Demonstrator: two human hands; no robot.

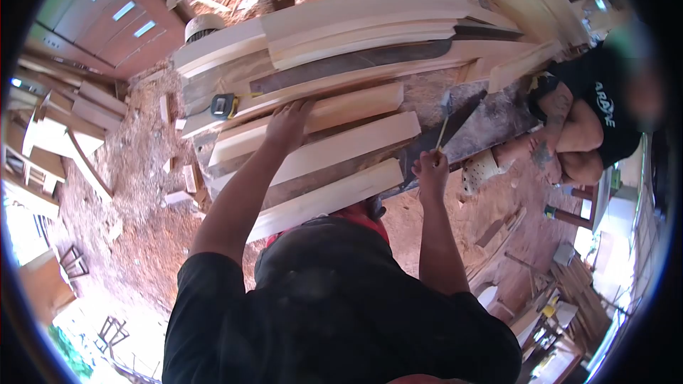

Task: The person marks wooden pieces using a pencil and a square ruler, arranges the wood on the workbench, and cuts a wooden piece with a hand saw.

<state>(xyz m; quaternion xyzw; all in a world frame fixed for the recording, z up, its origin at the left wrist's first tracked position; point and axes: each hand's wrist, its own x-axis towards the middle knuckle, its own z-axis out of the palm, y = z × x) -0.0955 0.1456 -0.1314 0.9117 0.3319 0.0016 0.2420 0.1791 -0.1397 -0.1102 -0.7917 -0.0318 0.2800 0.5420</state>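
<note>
- A workshop floor [142, 192] of reddish-brown ground, strewn with wood scraps, spreads around a mottled grey tabletop [427, 85]; the round lens blacks out the corners.
- At the right, a seated person [605, 107] in a dark shirt is beside the tabletop, cut off in part by the dark rim.
- Long pale boards [363, 25] lie stacked along the tabletop's far side.
- Nearer, three pale beams lie roughly parallel: a far beam [356, 108], a middle beam [348, 144] and a near beam [334, 194], whose near edge is partly hidden by the wearer's body.
- The left hand [288, 124] rests on the far beam, directly over it; whether it grips, I cannot tell.
- The right hand [431, 167], beyond the beams' right ends, pinches a thin yellow stick [442, 131]; its far tip is hard to make out.
- A tape measure [224, 105] lies left of the left hand.
</note>
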